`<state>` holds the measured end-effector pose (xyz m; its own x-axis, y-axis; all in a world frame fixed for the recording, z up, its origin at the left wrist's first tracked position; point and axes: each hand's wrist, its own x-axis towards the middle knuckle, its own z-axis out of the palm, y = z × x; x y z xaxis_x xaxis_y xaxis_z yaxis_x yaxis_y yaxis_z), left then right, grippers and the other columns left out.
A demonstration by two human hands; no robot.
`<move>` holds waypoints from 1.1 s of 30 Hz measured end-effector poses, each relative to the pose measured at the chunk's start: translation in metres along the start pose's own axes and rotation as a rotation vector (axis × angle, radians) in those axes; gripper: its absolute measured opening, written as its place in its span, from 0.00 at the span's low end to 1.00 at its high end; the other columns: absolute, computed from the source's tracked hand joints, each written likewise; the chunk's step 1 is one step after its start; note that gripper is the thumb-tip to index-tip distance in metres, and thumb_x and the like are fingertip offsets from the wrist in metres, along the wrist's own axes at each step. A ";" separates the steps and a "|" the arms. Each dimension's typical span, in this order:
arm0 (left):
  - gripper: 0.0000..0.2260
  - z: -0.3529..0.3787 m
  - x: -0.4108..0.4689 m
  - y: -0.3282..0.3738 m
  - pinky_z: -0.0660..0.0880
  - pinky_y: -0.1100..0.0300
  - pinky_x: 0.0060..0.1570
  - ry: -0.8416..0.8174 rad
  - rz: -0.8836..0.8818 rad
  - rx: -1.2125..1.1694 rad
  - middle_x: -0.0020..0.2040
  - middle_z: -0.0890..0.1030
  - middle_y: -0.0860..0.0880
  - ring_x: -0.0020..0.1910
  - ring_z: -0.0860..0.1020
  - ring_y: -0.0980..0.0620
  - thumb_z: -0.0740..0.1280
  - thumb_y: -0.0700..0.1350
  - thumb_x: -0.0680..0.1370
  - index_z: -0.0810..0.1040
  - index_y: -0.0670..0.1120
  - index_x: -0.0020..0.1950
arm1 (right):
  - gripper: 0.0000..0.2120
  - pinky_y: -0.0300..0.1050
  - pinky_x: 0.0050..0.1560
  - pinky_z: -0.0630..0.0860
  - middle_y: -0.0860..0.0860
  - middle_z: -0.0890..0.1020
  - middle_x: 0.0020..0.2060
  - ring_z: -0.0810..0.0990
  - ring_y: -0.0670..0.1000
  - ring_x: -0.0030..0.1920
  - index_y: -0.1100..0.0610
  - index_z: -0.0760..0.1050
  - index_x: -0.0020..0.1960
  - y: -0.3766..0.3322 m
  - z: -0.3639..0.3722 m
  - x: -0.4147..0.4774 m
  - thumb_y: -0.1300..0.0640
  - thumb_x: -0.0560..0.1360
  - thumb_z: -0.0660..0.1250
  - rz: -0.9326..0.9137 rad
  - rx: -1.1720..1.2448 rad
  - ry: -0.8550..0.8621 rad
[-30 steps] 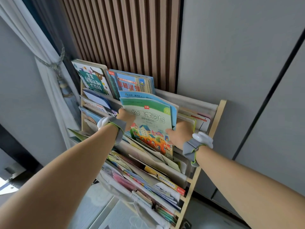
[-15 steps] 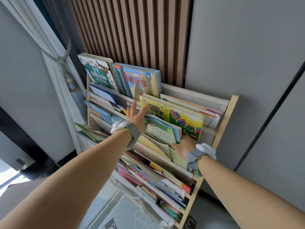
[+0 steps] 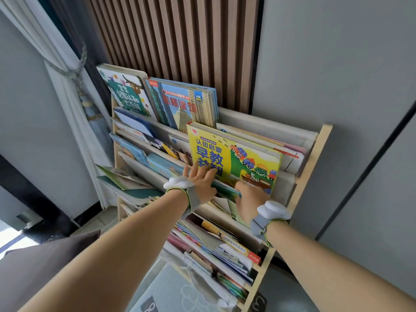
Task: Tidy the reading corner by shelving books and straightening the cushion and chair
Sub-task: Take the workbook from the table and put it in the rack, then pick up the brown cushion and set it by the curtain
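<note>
- At the rack [image 3: 319, 140], seen from your head camera, your left hand [image 3: 200, 185] lies flat with fingers spread on the lower edge of the yellow book [image 3: 234, 158], holding nothing.
- Your right hand [image 3: 249, 194] pinches the green book [image 3: 225, 190], which sits nearly sunk into the middle pocket, just below the yellow book.
- Risk: the pockets look like soft fabric slings; push the green book hard and it could buckle or catch on the thin books already there.
- Risk: the yellow book is a stiff, glossy board; press off-centre and it may tip sideways.
- Wooden frame, slatted wall [image 3: 175, 41] behind. No cushion or chair shows clearly.
</note>
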<state>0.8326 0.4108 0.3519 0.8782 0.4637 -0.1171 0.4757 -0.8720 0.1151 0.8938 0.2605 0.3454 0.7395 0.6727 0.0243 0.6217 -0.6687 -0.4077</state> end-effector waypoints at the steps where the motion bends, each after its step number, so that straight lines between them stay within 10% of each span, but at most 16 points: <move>1: 0.27 0.003 -0.001 0.001 0.34 0.40 0.73 0.007 -0.014 -0.019 0.78 0.53 0.53 0.78 0.40 0.46 0.56 0.48 0.77 0.53 0.57 0.75 | 0.04 0.43 0.30 0.64 0.56 0.75 0.40 0.76 0.60 0.41 0.54 0.67 0.46 -0.001 0.003 0.002 0.62 0.77 0.58 0.015 -0.009 -0.010; 8: 0.23 0.007 0.000 0.012 0.32 0.34 0.70 0.050 -0.068 -0.039 0.77 0.53 0.52 0.78 0.39 0.46 0.52 0.50 0.79 0.55 0.55 0.75 | 0.13 0.54 0.55 0.73 0.59 0.75 0.59 0.74 0.61 0.60 0.60 0.64 0.62 -0.003 0.010 0.011 0.55 0.80 0.55 0.005 -0.160 -0.102; 22: 0.21 -0.009 -0.031 -0.001 0.41 0.36 0.73 0.099 -0.137 -0.231 0.75 0.58 0.54 0.77 0.48 0.50 0.57 0.57 0.78 0.63 0.58 0.72 | 0.19 0.54 0.58 0.69 0.55 0.75 0.61 0.72 0.60 0.62 0.55 0.72 0.60 -0.020 0.000 -0.002 0.44 0.78 0.55 -0.113 -0.232 -0.022; 27: 0.20 -0.013 -0.079 -0.040 0.53 0.49 0.73 0.196 -0.312 -0.370 0.75 0.60 0.52 0.76 0.53 0.48 0.56 0.56 0.79 0.65 0.56 0.71 | 0.11 0.53 0.41 0.76 0.55 0.82 0.40 0.81 0.62 0.41 0.56 0.80 0.37 -0.075 0.014 -0.022 0.53 0.65 0.61 -0.507 -0.134 0.242; 33: 0.18 -0.009 -0.189 -0.102 0.57 0.53 0.72 0.307 -0.481 -0.461 0.71 0.66 0.46 0.72 0.59 0.44 0.58 0.53 0.80 0.70 0.51 0.69 | 0.04 0.43 0.30 0.73 0.52 0.80 0.32 0.79 0.58 0.31 0.53 0.76 0.32 -0.164 0.054 -0.088 0.53 0.61 0.65 -0.614 0.054 0.079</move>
<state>0.6187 0.4141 0.3711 0.5094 0.8604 0.0151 0.7248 -0.4384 0.5316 0.7131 0.3281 0.3607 0.2696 0.9025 0.3359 0.9271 -0.1490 -0.3438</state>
